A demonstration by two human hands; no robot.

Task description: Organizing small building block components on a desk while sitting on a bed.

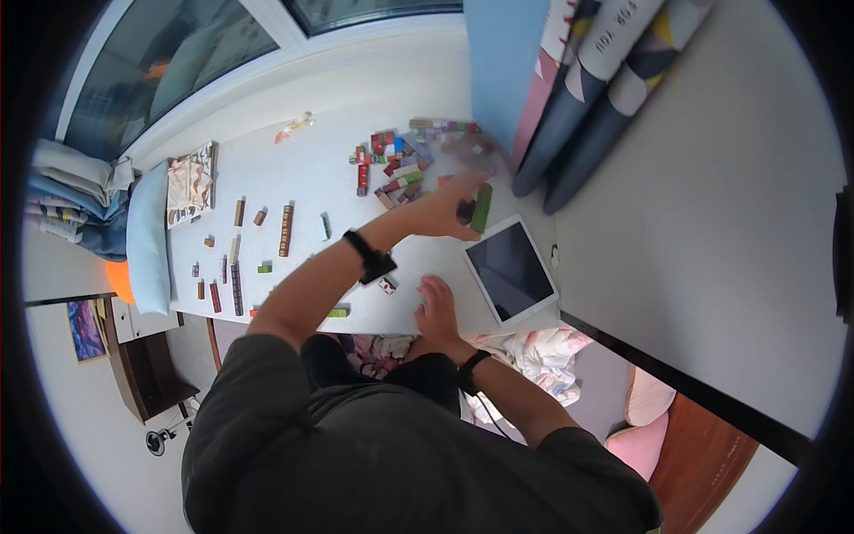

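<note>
My left hand [442,212] reaches across to the right side of the white table, its fingers closed round a long green block [481,208]. A dark patch shows between the fingers beside that block; what it is I cannot make out. Just beyond lies a pile of small coloured blocks [398,169], with a long row [443,125] behind it. My right hand [435,308] rests at the table's near edge, fingers apart and holding nothing. A small white-and-dark block [386,286] lies to its left. Right of both hands sits a white tablet [509,269] with a dark screen.
Several blocks stand in strips on the left, including a long brown strip [286,231] and a dark one [237,288]. A blue cushion [149,238] borders the table's left end. Rolled sheets [583,98] lean at the far right. A crumpled wrapper [294,127] lies at the back.
</note>
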